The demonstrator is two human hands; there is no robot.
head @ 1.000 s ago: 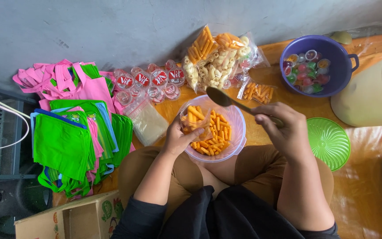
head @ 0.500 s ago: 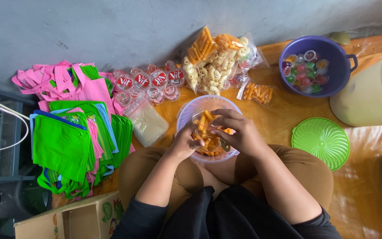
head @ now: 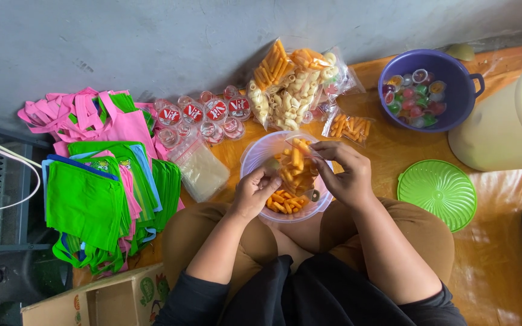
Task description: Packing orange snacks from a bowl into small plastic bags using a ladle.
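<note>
Hands meet over a clear bowl [head: 255,158] of orange snack sticks on the person's lap. Left hand [head: 254,193] and right hand [head: 345,175] each pinch an edge of a small clear bag [head: 296,166] filled with sticks, fingers closed on the plastic. Green lid [head: 437,193] lies just right; cloth bags [head: 92,193] are stacked left.
</note>
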